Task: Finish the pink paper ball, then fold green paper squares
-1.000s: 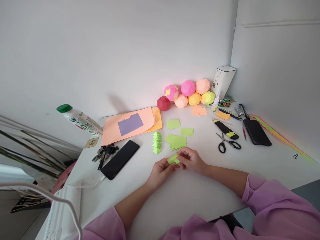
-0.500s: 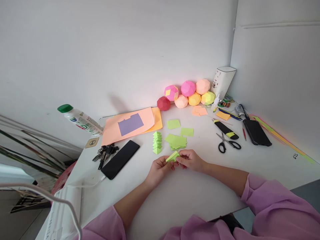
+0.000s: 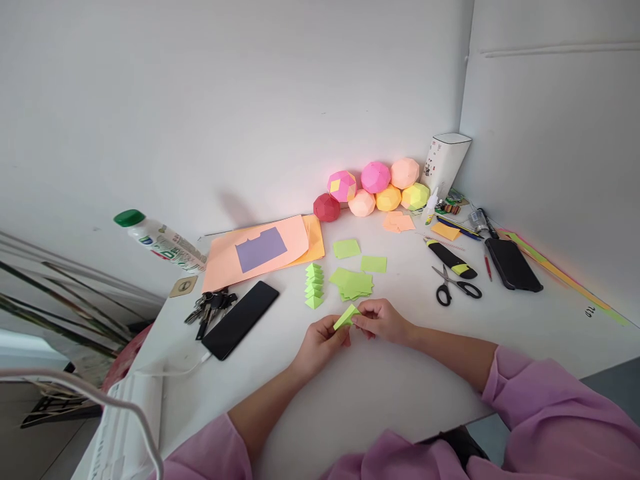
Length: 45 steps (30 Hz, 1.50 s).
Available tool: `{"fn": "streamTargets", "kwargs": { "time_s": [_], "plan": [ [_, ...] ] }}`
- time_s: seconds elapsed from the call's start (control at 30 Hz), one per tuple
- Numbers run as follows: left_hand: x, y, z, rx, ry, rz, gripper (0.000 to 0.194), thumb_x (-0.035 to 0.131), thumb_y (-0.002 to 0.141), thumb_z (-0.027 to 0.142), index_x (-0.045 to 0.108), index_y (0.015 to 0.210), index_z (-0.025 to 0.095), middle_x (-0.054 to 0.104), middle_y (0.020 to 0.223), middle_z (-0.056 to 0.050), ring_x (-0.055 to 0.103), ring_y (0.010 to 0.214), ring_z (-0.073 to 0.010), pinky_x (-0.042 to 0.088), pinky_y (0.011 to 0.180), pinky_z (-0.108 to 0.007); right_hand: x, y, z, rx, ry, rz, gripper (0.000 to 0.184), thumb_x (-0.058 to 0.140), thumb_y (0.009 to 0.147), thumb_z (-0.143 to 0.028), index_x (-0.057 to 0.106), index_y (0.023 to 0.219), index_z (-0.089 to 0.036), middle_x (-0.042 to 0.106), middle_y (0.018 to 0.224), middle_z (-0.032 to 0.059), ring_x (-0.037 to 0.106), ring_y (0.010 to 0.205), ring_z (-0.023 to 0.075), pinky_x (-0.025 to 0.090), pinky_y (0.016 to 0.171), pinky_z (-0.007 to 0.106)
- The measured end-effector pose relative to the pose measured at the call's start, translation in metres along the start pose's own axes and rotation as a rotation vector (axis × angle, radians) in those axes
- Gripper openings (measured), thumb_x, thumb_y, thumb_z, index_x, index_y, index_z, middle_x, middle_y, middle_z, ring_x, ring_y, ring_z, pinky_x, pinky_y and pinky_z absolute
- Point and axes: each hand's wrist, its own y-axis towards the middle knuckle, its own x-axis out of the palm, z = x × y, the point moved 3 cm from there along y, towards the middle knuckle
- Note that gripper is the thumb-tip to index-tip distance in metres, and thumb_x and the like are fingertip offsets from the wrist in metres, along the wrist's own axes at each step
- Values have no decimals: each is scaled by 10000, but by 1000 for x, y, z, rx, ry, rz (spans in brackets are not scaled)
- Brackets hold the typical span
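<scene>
Between my two hands, just above the table, is a small piece of light green paper, folded into a narrow strip. My left hand pinches its left end between thumb and fingers. The right end is gripped by my right hand, with the thumb over the paper. Beyond my hands lies a loose pile of green paper slips, with single slips behind it. To the left of the pile stands a row of folded green paper pieces, nested one behind another.
Faceted paper balls are stacked by the wall. To the right lie scissors, a box cutter and a black case. On the left are a phone, keys, peach paper sheets and a tilted bottle.
The green paper in my hands has gone from a flatter, wider piece to a narrow folded strip. My hands have stayed in nearly the same place.
</scene>
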Motion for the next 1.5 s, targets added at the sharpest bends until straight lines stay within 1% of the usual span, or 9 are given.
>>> {"fn": "streamTargets", "kwargs": {
  "time_s": [0.33, 0.53, 0.63, 0.77, 0.93, 1.07, 1.27, 1.4, 1.5],
  "plan": [
    [2, -1, -1, 2, 91, 4, 383, 550, 807, 542, 543, 749, 164, 524, 582, 31, 337, 483, -78, 255, 465, -211, 1, -2, -2, -20, -23, -3, 288, 624, 793, -384, 516, 643, -164, 506, 509, -32, 459, 454, 92, 342, 436, 219],
    [3, -5, -1, 57, 190, -1, 320, 481, 859, 490, 537, 840, 176, 393, 567, 68, 288, 489, -84, 249, 465, -216, 3, -3, -2, -36, -27, -75, 266, 596, 806, -379, 506, 680, -163, 480, 539, -39, 459, 486, 93, 332, 453, 216],
    [2, -6, 0, 105, 269, 7, 251, 475, 869, 413, 543, 828, 176, 445, 604, 49, 336, 524, -94, 294, 501, -222, 4, -3, -2, -80, -29, -104, 204, 622, 768, -320, 511, 699, -163, 450, 578, -48, 423, 508, 81, 322, 470, 212],
    [2, -6, 0, 188, 369, 9, 135, 490, 838, 290, 558, 808, 177, 535, 680, 11, 432, 599, -119, 352, 553, -230, 4, -2, 0, -146, -80, -87, 119, 620, 669, -182, 502, 670, -165, 442, 624, -46, 391, 541, 74, 316, 493, 212],
    [3, -6, -2, 238, 434, 3, 82, 497, 800, 225, 562, 768, 186, 568, 705, -12, 479, 644, -144, 385, 589, -250, 5, -2, 3, -224, -176, -73, 110, 560, 593, -115, 475, 632, -173, 434, 621, -47, 368, 526, 71, 289, 473, 214],
    [4, -6, 3, 211, 400, -10, 96, 510, 802, 251, 575, 780, 183, 574, 710, -15, 477, 645, -143, 382, 582, -246, 4, -2, 2, -227, -180, -48, 102, 551, 585, -108, 481, 624, -171, 437, 604, -49, 366, 515, 68, 281, 465, 213],
    [0, -4, -1, 75, 223, -29, 247, 511, 837, 408, 519, 763, 172, 419, 600, 44, 330, 536, -92, 283, 493, -216, -2, -1, -1, -10, 95, -106, 59, 555, 678, -153, 505, 703, -169, 535, 558, -32, 527, 501, 113, 420, 464, 238],
    [-1, -3, -6, 33, 139, -42, 308, 503, 840, 477, 483, 767, 179, 383, 592, 57, 303, 520, -86, 261, 482, -216, -6, 1, -3, -34, 273, -53, 98, 559, 735, -218, 476, 711, -173, 561, 654, -17, 540, 496, 105, 460, 460, 255],
    [0, -3, -5, 30, 114, -37, 327, 517, 828, 494, 478, 746, 180, 403, 602, 49, 321, 527, -87, 269, 482, -214, -4, 0, -2, -57, 215, -92, 148, 586, 786, -281, 497, 817, -168, 541, 658, -26, 520, 527, 97, 447, 496, 244]
  ]
}}
